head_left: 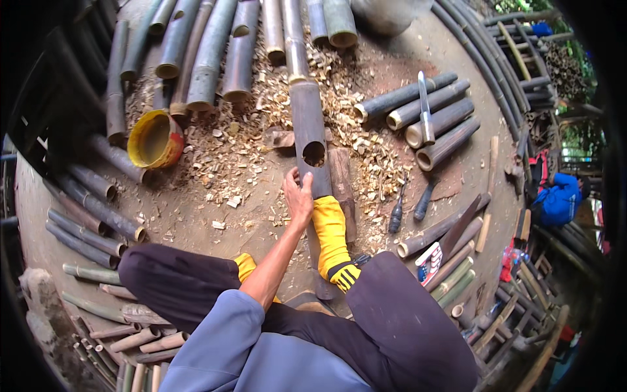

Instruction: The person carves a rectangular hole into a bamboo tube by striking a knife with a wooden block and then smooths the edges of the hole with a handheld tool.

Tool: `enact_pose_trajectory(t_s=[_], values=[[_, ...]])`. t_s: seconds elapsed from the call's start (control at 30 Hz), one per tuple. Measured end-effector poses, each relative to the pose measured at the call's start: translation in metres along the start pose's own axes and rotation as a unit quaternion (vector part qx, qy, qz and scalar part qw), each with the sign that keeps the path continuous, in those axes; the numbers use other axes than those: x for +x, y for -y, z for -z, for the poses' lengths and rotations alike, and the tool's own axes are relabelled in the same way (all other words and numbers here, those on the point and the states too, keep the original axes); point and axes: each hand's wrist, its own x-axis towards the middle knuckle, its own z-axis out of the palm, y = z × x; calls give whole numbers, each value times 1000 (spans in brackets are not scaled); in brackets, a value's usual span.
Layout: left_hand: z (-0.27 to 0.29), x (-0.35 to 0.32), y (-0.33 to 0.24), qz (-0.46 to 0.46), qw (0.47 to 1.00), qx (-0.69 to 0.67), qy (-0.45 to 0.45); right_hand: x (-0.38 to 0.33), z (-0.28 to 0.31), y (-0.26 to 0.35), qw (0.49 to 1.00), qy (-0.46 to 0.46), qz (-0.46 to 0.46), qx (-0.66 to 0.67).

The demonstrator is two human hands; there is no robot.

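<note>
Bamboo tube [307, 111] underfoot, hand alongside

Half open, fingers loosely bent, the left hand [300, 198] rests against the tube without closing round it. A round hole [314, 154] (wood chips showing through) lies toward twelve o'clock, a yellow-socked foot [330, 228] at five, a yellow bucket [171, 142] at ten.

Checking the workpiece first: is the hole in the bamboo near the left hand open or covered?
Open: nothing covers the hole, and pale chips show in it.
</note>
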Motion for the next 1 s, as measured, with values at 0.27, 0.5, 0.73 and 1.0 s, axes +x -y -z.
enact_pose_trajectory(t_s=[0.27, 0.5, 0.73, 1.0], values=[[46, -40, 34, 120, 990, 61, 52, -25, -9, 0, 997, -9, 43, 57], [56, -27, 56, 67, 988, 137, -25, -41, -34, -22, 992, 8, 36, 121], [44, 79, -11, -218, 924, 312, 42, -21, -93, -75, 958, 109, 5, 266], [44, 153, 3, -327, 786, 503, 147, -44, -63, 31, 983, 140, 41, 107]])
